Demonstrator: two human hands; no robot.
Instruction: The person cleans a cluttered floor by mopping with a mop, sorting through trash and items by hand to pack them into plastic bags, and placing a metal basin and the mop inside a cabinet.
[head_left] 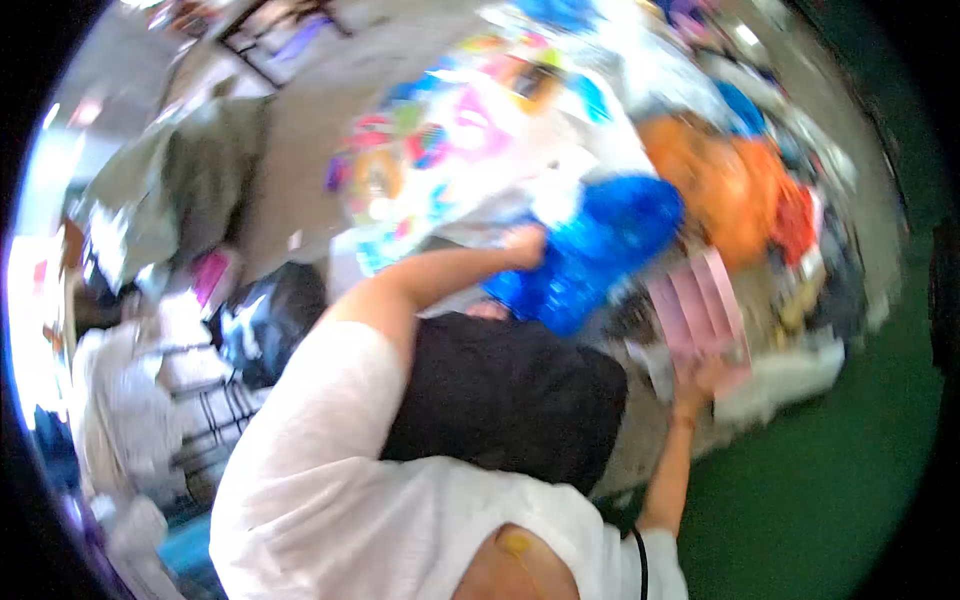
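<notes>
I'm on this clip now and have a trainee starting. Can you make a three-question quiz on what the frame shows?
1. What colour is the sectioned piece held in the right hand?
2. True or false: the left hand also grips that piece.
3. In the picture, what colour is the large crumpled heap just right of the blue plastic? A) green B) orange C) black

Key:
1. Pink.
2. False; it is at the edge of the blue plastic.
3. B.
</notes>
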